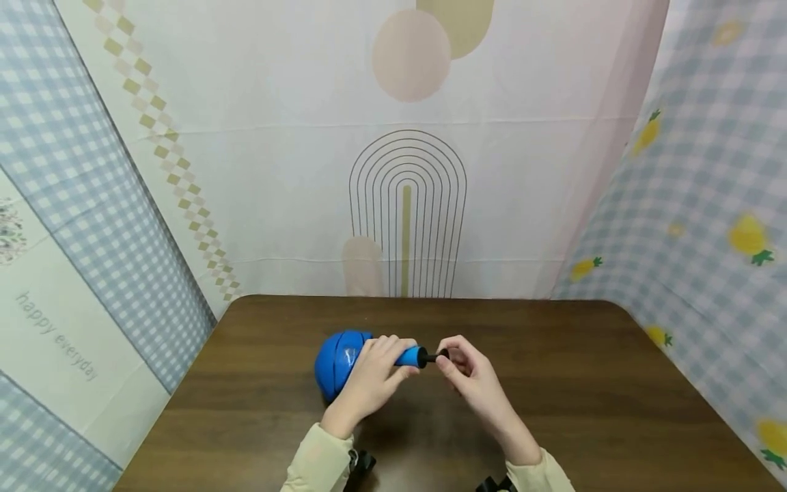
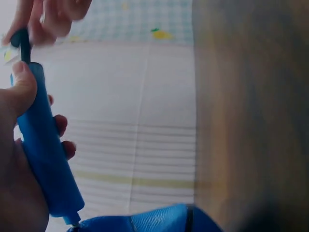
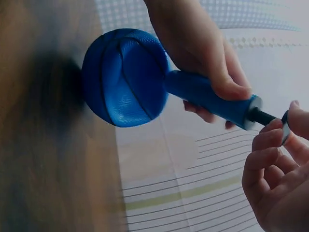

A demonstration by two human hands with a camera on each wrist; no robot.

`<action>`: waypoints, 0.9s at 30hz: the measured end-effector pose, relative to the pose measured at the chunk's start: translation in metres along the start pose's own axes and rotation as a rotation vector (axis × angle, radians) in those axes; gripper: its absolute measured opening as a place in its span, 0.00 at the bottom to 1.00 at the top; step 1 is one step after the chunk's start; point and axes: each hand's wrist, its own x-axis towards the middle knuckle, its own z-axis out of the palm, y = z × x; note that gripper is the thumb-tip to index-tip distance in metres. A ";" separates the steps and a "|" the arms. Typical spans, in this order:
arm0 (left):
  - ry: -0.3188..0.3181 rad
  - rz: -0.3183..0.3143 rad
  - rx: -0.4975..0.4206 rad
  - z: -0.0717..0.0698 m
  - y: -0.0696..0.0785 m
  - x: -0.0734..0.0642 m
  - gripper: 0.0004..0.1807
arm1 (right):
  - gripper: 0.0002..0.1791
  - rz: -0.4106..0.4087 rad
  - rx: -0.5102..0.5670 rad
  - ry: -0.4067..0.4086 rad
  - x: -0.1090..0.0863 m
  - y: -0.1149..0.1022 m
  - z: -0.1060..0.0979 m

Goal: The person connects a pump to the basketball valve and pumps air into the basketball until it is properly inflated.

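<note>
A blue hand pump [image 3: 210, 99] lies across my left hand [image 1: 375, 372], whose fingers and thumb wrap its barrel. From the barrel's right end sticks a short stretch of black rod; my right hand [image 1: 473, 376] pinches the black handle [image 3: 285, 128] at its tip between thumb and fingers. At the other end, the pump's nozzle [image 2: 72, 217] meets a blue ball [image 3: 123, 79] with black seams. The ball looks partly caved in, with a dent and creases on its side. In the head view my left hand hides part of the ball and most of the barrel.
Beneath the hands spreads a dark brown wooden table [image 1: 584, 383]. A pale patterned cloth [image 1: 295, 205] hangs behind its far edge, and checked cloths [image 1: 695, 225] hang at both sides. Black wrist straps [image 1: 363, 461] show at the sleeves.
</note>
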 end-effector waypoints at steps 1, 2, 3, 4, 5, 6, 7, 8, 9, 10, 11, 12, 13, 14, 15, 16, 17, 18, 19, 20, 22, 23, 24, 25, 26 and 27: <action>0.000 -0.012 -0.004 -0.003 -0.002 0.000 0.20 | 0.07 0.002 -0.005 0.006 0.000 -0.002 -0.003; 0.001 -0.025 -0.005 -0.006 -0.005 -0.001 0.20 | 0.07 -0.009 -0.006 0.014 0.001 -0.004 -0.006; 0.005 -0.040 -0.007 -0.009 -0.008 -0.001 0.20 | 0.08 -0.020 -0.002 0.025 0.001 -0.006 -0.010; 0.013 -0.053 -0.011 -0.012 -0.011 -0.001 0.19 | 0.08 -0.034 0.004 0.035 0.001 -0.008 -0.014; 0.023 -0.065 -0.011 -0.014 -0.014 -0.001 0.19 | 0.08 -0.052 0.011 0.042 0.001 -0.010 -0.017; 0.034 -0.074 -0.012 -0.017 -0.017 -0.002 0.19 | 0.08 -0.067 0.020 0.048 0.001 -0.012 -0.020; 0.045 -0.083 -0.013 -0.018 -0.018 -0.002 0.19 | 0.08 -0.081 0.035 0.055 0.001 -0.012 -0.022; 0.057 -0.087 -0.005 -0.018 -0.019 -0.002 0.19 | 0.08 -0.090 0.055 0.058 0.001 -0.012 -0.023; 0.069 -0.087 0.011 -0.017 -0.019 -0.002 0.18 | 0.07 -0.096 0.074 0.053 0.001 -0.011 -0.022; 0.080 -0.082 0.033 -0.014 -0.019 -0.002 0.19 | 0.07 -0.099 0.089 0.041 0.002 -0.009 -0.021; 0.089 -0.072 0.058 -0.011 -0.017 -0.002 0.19 | 0.08 -0.103 0.104 0.026 0.002 -0.006 -0.018; 0.093 -0.060 0.085 -0.008 -0.014 -0.001 0.18 | 0.08 -0.110 0.123 0.008 0.003 -0.002 -0.015; 0.095 -0.047 0.116 -0.003 -0.011 0.000 0.18 | 0.08 -0.114 0.139 -0.010 0.004 0.002 -0.012; 0.096 -0.032 0.141 0.001 -0.008 0.000 0.19 | 0.08 -0.117 0.151 -0.034 0.005 0.005 -0.009; 0.093 -0.019 0.150 0.005 -0.004 0.000 0.19 | 0.09 -0.117 0.153 -0.058 0.005 0.009 -0.006; 0.086 -0.008 0.150 0.008 -0.001 0.001 0.19 | 0.09 -0.116 0.154 -0.077 0.005 0.012 -0.004; 0.081 -0.004 0.145 0.010 0.002 0.001 0.19 | 0.09 -0.114 0.155 -0.092 0.006 0.014 -0.002; 0.074 -0.005 0.132 0.011 0.004 0.001 0.20 | 0.09 -0.103 0.151 -0.097 0.005 0.016 -0.001; 0.069 -0.008 0.113 0.012 0.006 0.000 0.20 | 0.09 -0.089 0.140 -0.099 0.005 0.017 0.000; 0.062 -0.014 0.092 0.011 0.006 0.000 0.20 | 0.10 -0.073 0.131 -0.099 0.005 0.016 0.000; 0.048 -0.030 0.073 0.007 0.004 0.000 0.21 | 0.11 -0.037 0.107 -0.090 0.005 0.014 -0.002; 0.043 -0.037 0.071 0.004 0.002 0.000 0.21 | 0.11 -0.023 0.094 -0.082 0.004 0.013 -0.004; 0.039 -0.045 0.068 0.001 -0.001 -0.001 0.21 | 0.11 -0.012 0.083 -0.070 0.004 0.011 -0.006; 0.039 -0.054 0.070 -0.002 -0.004 -0.001 0.21 | 0.12 -0.008 0.075 -0.058 0.003 0.009 -0.009; 0.043 -0.065 0.071 -0.004 -0.008 -0.002 0.21 | 0.12 -0.005 0.071 -0.045 0.002 0.008 -0.012; 0.051 -0.077 0.071 -0.007 -0.011 -0.003 0.20 | 0.12 -0.005 0.067 -0.032 0.002 0.006 -0.014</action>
